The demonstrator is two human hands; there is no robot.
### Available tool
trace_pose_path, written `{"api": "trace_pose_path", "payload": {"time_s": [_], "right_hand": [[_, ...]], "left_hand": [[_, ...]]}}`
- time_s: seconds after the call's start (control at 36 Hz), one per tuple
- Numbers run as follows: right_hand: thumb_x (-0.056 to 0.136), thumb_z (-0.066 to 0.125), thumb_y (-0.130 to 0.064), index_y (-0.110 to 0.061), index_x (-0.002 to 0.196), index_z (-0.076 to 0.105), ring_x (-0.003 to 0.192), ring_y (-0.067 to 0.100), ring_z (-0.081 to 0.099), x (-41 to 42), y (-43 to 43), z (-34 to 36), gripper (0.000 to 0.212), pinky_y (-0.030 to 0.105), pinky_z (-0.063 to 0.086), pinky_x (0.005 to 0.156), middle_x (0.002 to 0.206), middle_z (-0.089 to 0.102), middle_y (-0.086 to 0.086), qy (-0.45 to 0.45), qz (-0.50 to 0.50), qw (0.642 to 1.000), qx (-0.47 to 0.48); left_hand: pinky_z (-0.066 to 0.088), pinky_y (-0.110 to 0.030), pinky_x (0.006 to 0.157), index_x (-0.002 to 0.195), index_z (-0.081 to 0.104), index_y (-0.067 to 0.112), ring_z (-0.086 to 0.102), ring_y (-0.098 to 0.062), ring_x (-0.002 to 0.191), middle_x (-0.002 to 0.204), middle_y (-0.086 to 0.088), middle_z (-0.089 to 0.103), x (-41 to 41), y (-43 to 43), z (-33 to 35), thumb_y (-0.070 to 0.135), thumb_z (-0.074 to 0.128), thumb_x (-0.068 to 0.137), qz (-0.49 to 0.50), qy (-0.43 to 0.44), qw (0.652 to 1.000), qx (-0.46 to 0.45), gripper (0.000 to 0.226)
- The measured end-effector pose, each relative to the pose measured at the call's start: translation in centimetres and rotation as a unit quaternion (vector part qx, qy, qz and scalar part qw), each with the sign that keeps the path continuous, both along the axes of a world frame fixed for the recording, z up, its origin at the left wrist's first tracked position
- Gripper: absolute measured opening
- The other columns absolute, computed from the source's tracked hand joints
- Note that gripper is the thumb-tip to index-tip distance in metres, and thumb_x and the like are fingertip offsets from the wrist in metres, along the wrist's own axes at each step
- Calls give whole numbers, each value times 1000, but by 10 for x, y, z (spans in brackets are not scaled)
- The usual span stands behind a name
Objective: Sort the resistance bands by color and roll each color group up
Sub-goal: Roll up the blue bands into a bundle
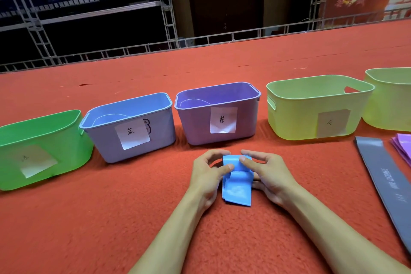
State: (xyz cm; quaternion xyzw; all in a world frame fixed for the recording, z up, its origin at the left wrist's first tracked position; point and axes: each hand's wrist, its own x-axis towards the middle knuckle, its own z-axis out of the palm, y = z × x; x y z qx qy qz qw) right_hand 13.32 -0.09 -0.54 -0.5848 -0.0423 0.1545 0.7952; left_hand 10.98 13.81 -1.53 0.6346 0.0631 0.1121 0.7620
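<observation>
From the head view, you have the stack of flat light-blue resistance bands [236, 189] lying on the red carpet [111, 218], just in front of the purple plastic bin with a paper label [200, 127]. Its far end is turned over into a partial roll. Your left hand [209, 176] and right hand [264, 176] both have their grip closed on that rolled end, thumbs on top and fingers curled behind it. The near end lies flat and unrolled between your wrists.

The main risk, as I judge it, is the roll springing open. These bands look thin and slick, and several lie layered, so if either thumb lifts the coil will likely loosen. The layers at the near end already fan out slightly at the corners. Uneven pressure between your two hands could let the roll go cone-shaped or let one band slide out sideways. The carpet's nap may also drag the bottom layer.

The light-blue plastic bin [133, 138] stands to your left, beside the green plastic bin [42, 140], and a careless drop could land in the purple bin, which is closer. The long grey band [382, 180] and the pink-purple bands [402, 147] lie to your right, below the pale yellow-green bin [295, 122], well apart from your hands.
</observation>
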Motion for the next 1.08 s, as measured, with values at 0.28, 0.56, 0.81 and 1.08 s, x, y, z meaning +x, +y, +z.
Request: {"api": "trace_pose_path", "payload": {"time_s": [0.28, 0.56, 0.81, 1.08], "right_hand": [[77, 70, 9, -3, 103, 67, 67, 19, 69, 4, -1, -4, 28, 25, 53, 52, 91, 72, 18, -18, -18, 1000, -13], [74, 68, 16, -5, 97, 69, 76, 19, 69, 4, -3, -7, 32, 27, 55, 57, 92, 73, 14, -39, -19, 999, 8], [69, 64, 25, -5, 94, 69, 83, 14, 68, 8, -4, -11, 40, 26, 56, 61, 98, 72, 7, -42, -30, 998, 29], [67, 62, 29, -2, 97, 67, 78, 14, 70, 9, -4, -11, 43, 28, 59, 63, 98, 72, 9, -33, -26, 998, 55]], "left_hand": [[54, -36, 72, 93, 63, -2, 65, -18, 70, 92, -8, 65, 1, -1, 3, -31, 45, 70, -26, 24, 999, -32, 42], [50, -44, 96, 99, 65, 6, 63, -22, 94, 99, -10, 66, 4, 0, -1, -1, 58, 91, -25, 31, 999, -2, 13], [51, -46, 94, 104, 63, 11, 65, -23, 93, 99, -12, 69, 3, 1, -4, 0, 61, 91, -45, 33, 998, 20, 17], [55, -33, 77, 109, 63, 4, 68, -23, 88, 98, -14, 70, 3, 5, -3, 3, 64, 89, -70, 48, 996, -2, 20]]}}
